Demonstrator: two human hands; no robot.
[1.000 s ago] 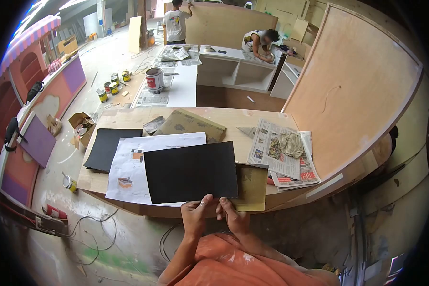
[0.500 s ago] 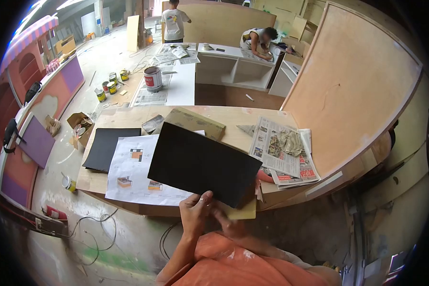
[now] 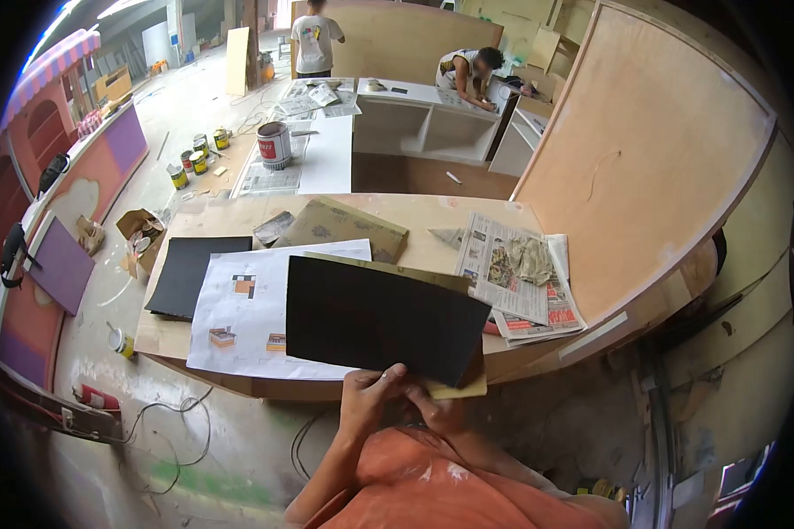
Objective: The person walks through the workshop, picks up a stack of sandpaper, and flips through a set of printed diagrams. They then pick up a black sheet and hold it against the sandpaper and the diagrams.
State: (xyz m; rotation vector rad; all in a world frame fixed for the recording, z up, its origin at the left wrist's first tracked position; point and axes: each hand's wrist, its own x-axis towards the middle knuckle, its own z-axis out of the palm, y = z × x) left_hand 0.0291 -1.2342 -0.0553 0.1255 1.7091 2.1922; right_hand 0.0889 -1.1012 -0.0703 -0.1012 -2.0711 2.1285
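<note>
A black sheet of sandpaper (image 3: 384, 317) is held up in front of me, with yellowish backing showing past its top and lower right edges. My left hand (image 3: 370, 395) pinches its bottom edge, thumb on the black face. Close beside it, my right hand (image 3: 438, 413) is closed at the lower edge, near the yellowish part; its fingertips are partly hidden. Behind the sheet lies a printed drawing sheet (image 3: 225, 304) on the wooden counter (image 3: 423, 207). More black sheets (image 3: 198, 264) are stacked left of it, and a tan, printed-back sheet (image 3: 353, 231) lies behind.
Newspapers (image 3: 485, 256) with a crumpled cloth (image 3: 529, 260) lie at the counter's right, beside a tall wooden panel (image 3: 644, 150). A large paint can (image 3: 274, 145) stands on the white surface beyond. Two people work at the back. Cables (image 3: 185, 406) run over the floor at left.
The sandpaper has dropped slightly and turned more level, and yellowish backing now shows above its top edge. My right hand has moved up to the lower edge beside my left.
</note>
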